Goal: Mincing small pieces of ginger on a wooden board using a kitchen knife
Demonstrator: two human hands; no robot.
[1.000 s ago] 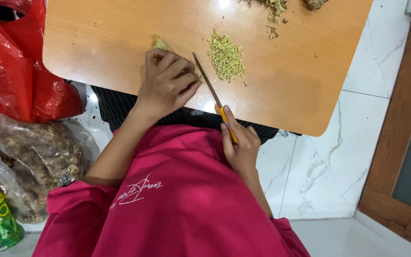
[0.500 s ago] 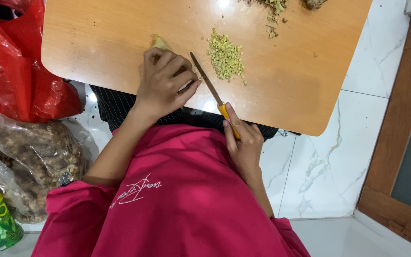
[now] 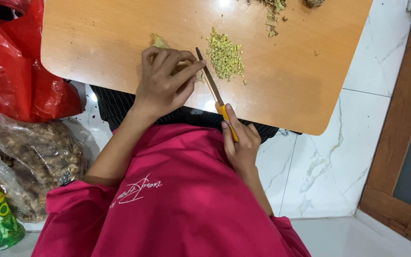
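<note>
Two hands work at the wooden board: the left hand presses curled fingers on a pale ginger piece, the right hand grips a yellow-handled knife, blade beside the left fingertips. Chopped bits lie just beyond.

Left hand presses ginger piece on wooden board; right hand grips knife; chopped pile at blade's 2 o'clock.
</note>
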